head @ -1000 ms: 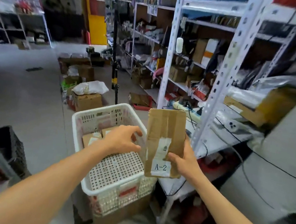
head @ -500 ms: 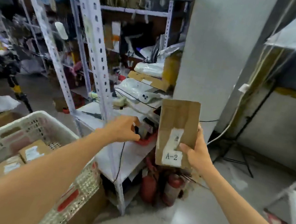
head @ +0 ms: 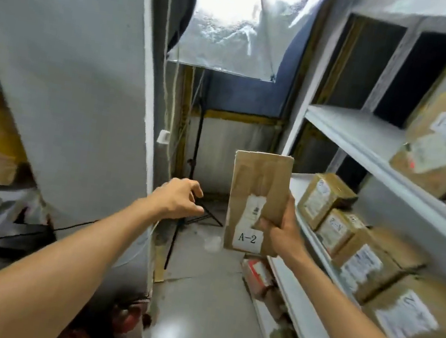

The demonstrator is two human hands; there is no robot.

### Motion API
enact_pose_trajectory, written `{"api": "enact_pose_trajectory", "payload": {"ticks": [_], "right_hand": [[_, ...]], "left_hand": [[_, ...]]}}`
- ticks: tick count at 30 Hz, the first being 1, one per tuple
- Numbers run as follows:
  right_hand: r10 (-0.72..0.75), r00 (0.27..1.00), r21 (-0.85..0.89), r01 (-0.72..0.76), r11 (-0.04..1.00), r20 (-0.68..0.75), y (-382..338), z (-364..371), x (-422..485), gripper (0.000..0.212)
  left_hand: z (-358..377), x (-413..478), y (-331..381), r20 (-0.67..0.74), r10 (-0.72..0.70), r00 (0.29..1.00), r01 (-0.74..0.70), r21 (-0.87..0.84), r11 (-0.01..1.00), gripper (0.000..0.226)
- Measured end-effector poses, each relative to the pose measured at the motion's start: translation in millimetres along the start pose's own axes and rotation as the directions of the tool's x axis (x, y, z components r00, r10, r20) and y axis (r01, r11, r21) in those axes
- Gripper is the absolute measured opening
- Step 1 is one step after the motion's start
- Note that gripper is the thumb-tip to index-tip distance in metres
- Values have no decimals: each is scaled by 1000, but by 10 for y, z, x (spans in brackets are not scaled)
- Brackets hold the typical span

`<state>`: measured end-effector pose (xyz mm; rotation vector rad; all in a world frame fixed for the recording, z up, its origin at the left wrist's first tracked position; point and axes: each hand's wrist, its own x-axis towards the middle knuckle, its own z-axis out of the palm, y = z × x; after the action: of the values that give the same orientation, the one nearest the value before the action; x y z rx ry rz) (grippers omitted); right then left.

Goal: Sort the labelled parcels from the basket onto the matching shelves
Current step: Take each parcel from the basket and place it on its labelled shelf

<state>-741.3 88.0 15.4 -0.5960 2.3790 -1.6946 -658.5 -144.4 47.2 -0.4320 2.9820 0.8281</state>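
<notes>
1. Now we hold the flat brown cardboard parcel [head: 259,191] upright just right of the frame's centre, with its white A-2 label [head: 247,237] facing us at the lower end.
2. Our right hand [head: 281,232] grips its lower right edge, thumb across the front and fingers curled behind.
3. Our left hand [head: 179,200] hangs in the air left of the parcel, apart from it, with its fingers loosely curled round nothing.
4. Half a second ago a white basket and cluttered metal racks filled the left of the view. They are out of sight now, and a white shelving unit [head: 346,126] fills the right side. The parcel sits as before in the same hand.
5. On the middle board, just right of the parcel, stands a row of taped brown boxes [head: 324,198] whose labels are too blurred to read. A larger brown box [head: 445,144] rests on the board above, at upper right.
6. We judge the carry nearly done. Matching comes next: finding the A-2 place on these boards.
7. A grey pillar [head: 71,73] fills the left of the frame, and a black tripod stand [head: 196,150] rises behind centre.
</notes>
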Motion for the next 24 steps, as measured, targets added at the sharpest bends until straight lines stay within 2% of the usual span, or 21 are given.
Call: {"api": "enact_pose_trajectory", "payload": {"ticks": [4, 10, 17, 20, 24], "right_hand": [[63, 981, -14, -67, 998, -181, 136, -292, 199, 85], [213, 944, 73, -201, 977, -252, 405, -524, 673, 85], [219, 929, 52, -213, 976, -297, 814, -732, 1590, 84], [219, 937, 16, -224, 975, -270, 941, -819, 1969, 86], [245, 940, 16, -248, 968, -236, 1080, -826, 2382, 87]], "left_hand": [[156, 640, 315, 80, 114, 990, -114, -4, 993, 44], [463, 1430, 641, 168, 217, 961, -218, -14, 976, 49], [623, 2405, 889, 209, 233, 950, -219, -85, 972, 58], [661, 2786, 995, 215, 218, 952, -198, -111, 974, 63], [768, 3222, 1074, 210, 184, 960, -112, -312, 943, 81]]}}
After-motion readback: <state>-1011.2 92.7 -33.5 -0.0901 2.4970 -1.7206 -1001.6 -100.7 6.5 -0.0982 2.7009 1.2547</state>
